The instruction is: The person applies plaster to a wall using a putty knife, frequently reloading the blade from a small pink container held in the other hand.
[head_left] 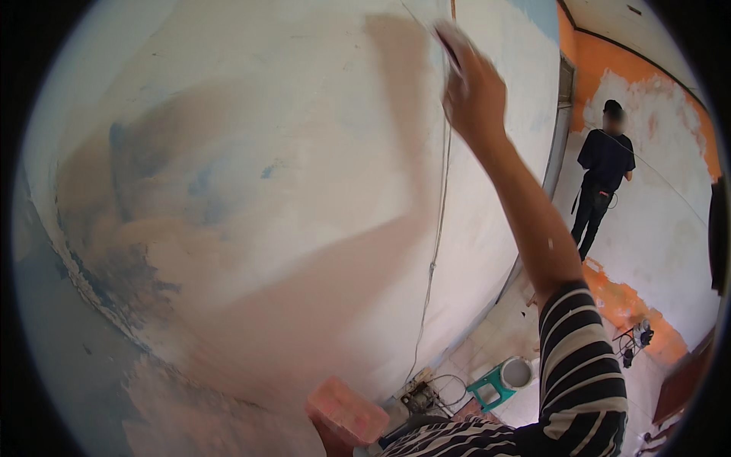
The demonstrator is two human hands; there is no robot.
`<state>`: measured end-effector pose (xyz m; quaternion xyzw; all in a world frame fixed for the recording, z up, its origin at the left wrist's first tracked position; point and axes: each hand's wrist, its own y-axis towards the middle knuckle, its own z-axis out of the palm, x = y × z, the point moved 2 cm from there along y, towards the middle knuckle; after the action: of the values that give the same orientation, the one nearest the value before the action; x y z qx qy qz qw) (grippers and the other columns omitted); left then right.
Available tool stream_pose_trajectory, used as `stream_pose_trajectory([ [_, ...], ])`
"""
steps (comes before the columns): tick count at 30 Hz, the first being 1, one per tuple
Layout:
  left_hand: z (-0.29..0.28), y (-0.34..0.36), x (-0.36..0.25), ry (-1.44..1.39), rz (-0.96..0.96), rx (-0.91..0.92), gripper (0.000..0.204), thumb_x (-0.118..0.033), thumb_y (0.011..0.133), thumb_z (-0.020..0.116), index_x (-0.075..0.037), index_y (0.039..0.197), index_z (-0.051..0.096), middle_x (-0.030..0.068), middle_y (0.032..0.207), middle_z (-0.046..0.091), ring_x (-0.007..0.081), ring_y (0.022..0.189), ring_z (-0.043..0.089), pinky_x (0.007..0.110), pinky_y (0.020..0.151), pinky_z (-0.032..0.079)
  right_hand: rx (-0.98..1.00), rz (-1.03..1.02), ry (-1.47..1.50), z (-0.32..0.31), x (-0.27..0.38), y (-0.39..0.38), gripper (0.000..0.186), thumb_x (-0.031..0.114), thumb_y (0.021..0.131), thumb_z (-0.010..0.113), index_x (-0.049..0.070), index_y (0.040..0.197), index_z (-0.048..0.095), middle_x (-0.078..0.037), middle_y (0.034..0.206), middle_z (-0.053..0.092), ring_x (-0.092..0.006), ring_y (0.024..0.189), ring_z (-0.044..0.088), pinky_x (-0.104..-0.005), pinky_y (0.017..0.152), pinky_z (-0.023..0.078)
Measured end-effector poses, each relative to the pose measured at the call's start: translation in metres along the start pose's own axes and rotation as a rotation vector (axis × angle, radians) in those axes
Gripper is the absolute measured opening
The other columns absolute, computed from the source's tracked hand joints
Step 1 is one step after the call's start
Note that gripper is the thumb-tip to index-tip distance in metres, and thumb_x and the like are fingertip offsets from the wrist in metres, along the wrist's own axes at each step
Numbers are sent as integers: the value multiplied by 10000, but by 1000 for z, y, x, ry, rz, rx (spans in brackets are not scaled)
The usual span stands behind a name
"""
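Note:
Raised high near the top of the view, my right hand (476,95) is closed around a flat, thin-edged scraper (449,49), blurred by motion and seen nearly edge-on. It is close to a pale, patchy wall (304,152) with blue and brownish stains, on which my arm's shadow falls. Low in the view is a pinkish-red rectangular plastic tub (349,410), tilted against my body's side. My left hand (326,440) supports it from below; its fingers are mostly hidden behind the tub. What the tub holds cannot be made out.
A thin cable (432,266) hangs down the wall to a small machine (419,396) on the floor. Beside it are a green stool (491,388) and a round bucket (518,373). Farther right, a person in dark clothes (605,164) stands by an orange-and-white wall (655,152).

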<state>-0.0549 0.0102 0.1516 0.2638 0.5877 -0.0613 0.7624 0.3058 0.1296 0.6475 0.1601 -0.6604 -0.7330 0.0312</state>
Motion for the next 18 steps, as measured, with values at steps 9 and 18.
stream_pose_trajectory([
  [9, 33, -19, 10, -692, -85, -445, 933, -820, 845, 487, -151, 1484, 376, 88, 1383, 502, 294, 1245, 517, 528, 1001, 489, 514, 48, -15, 2, 32, -230, 509, 77, 896, 623, 77, 1398, 542, -143, 1466, 524, -299, 1387, 475, -436, 1087, 437],
  [18, 21, -24, 15, -773, -79, -493, 881, -788, 878, 474, -149, 1478, 386, 70, 1334, 543, 272, 1193, 555, 474, 1000, 500, -63, 23, 34, -8, 0, -1, 456, -26, 899, 585, 152, 1317, 618, -132, 1057, 708, -343, 852, 663, -384, 750, 542],
])
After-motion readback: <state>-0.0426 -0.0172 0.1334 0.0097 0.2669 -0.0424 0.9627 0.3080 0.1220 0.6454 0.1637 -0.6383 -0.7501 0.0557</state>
